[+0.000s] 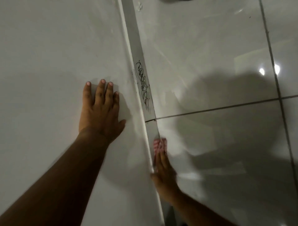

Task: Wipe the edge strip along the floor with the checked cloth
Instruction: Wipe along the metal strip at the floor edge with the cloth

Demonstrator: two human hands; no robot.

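A grey edge strip (135,43) runs from the top middle down to the bottom, between a white wall on the left and glossy floor tiles on the right. Dark scribbles (144,86) mark its middle stretch. My right hand (163,171) presses a red-and-white checked cloth (158,145) flat against the strip, below the scribbles and below a crack in the strip; hand and cloth are blurred. My left hand (100,109) lies flat on the wall, fingers spread, holding nothing.
The white wall (56,56) fills the left half. The glossy white floor tiles (217,56) with dark grout lines (225,107) fill the right, showing light glare and my shadow. A dark object edge (175,0) peeks in at the top.
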